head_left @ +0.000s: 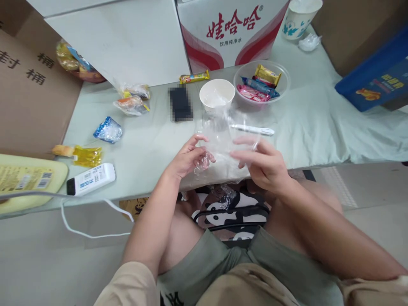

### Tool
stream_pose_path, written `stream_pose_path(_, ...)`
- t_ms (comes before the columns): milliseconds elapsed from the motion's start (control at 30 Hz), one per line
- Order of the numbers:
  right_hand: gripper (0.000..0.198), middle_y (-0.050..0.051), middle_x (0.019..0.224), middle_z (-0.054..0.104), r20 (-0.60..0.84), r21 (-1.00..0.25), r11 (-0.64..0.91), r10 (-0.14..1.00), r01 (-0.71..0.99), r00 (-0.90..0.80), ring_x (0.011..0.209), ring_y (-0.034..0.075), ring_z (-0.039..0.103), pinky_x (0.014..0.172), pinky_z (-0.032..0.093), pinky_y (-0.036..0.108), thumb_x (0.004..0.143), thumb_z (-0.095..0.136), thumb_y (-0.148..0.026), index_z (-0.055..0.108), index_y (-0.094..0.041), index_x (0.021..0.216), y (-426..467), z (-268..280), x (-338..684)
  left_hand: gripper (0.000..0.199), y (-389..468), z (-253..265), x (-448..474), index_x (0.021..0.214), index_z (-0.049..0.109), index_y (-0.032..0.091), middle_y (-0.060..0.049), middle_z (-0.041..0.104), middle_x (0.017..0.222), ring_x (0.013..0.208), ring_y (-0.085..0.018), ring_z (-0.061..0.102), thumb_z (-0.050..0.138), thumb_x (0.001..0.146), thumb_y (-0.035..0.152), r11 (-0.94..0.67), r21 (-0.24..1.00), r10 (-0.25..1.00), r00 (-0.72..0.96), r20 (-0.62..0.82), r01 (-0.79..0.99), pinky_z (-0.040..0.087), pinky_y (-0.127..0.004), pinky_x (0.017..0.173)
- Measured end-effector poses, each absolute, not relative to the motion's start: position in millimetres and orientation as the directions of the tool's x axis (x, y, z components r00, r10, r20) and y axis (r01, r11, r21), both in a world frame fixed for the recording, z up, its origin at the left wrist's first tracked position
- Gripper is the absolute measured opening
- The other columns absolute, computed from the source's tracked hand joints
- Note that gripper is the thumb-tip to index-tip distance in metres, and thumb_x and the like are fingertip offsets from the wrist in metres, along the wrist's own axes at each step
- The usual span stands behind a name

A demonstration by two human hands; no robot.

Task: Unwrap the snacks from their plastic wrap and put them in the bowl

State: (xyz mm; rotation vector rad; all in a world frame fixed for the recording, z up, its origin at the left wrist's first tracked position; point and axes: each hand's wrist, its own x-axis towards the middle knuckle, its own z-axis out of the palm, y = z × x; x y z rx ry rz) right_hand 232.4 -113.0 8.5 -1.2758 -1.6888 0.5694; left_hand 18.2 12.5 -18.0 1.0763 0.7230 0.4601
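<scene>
A sheet of thin clear plastic film (218, 134), crumpled and partly smeared by motion, spreads between my two hands above the table's front edge. My left hand (191, 158) is closed on its left side, with folds of the film bunched at the fingers. On the other side, my right hand (263, 161) has its fingers stretched toward the film and blurred; whether they grip it cannot be made out. Just beyond the film stand a white paper cup (217, 94) and a white pen-like tool (253, 129). A round clear bowl (285, 87) holds several wrapped snacks.
To the left lie wrapped snacks (132, 106), a blue wrapper (108, 129), a yellow packet (87, 156) and a white bottle (92, 178). A dark pixelated object (180, 103) lies before the white carton (234, 34). A white cable (95, 236) hangs below the table.
</scene>
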Motion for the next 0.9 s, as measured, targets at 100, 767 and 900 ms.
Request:
stream_pose_path(100, 0.039, 0.002, 0.144, 0.059, 0.358, -0.702, 0.433, 0.901, 0.566, -0.245, 0.089, 0.017, 0.065, 0.081, 0.060, 0.039, 0.093, 0.047, -0.015, 0.080, -0.034, 0.101, -111, 2, 237, 0.032, 15, -17, 20, 0.092, 0.056, 0.024, 0.007, 0.064, 0.060, 0.044, -0.011, 0.056, 0.078, 0.071, 0.033, 0.390, 0.919, 0.767, 0.575, -0.284, -0.066, 0.044, -0.021, 0.044)
stream_pose_path(767, 0.049, 0.005, 0.099, 0.070, -0.081, -0.993, -0.096, 0.979, 0.072, 0.187, 0.087, 0.020, 0.069, 0.087, 0.057, 0.040, 0.086, 0.062, -0.036, 0.049, -0.022, 0.132, -80, -8, 241, 0.055, 19, -16, 18, 0.106, 0.045, 0.025, 0.009, 0.065, 0.075, 0.074, -0.010, 0.067, 0.080, 0.063, 0.018, 0.233, 0.971, 0.849, 0.499, -0.178, -0.051, 0.049, -0.019, 0.067)
stream_pose_path(900, 0.043, 0.011, 0.112, 0.073, -0.191, -0.981, -0.193, 0.979, 0.027, 0.066, 0.101, 0.023, 0.071, 0.092, 0.058, 0.040, 0.082, 0.072, -0.047, 0.063, -0.019, 0.114, -78, -10, 232, 0.061, 19, -15, 19, 0.110, 0.053, 0.023, 0.009, 0.063, 0.075, 0.066, -0.009, 0.064, 0.087, 0.060, 0.024, 0.303, 0.927, 0.858, 0.487, -0.165, -0.220, 0.051, -0.020, 0.064)
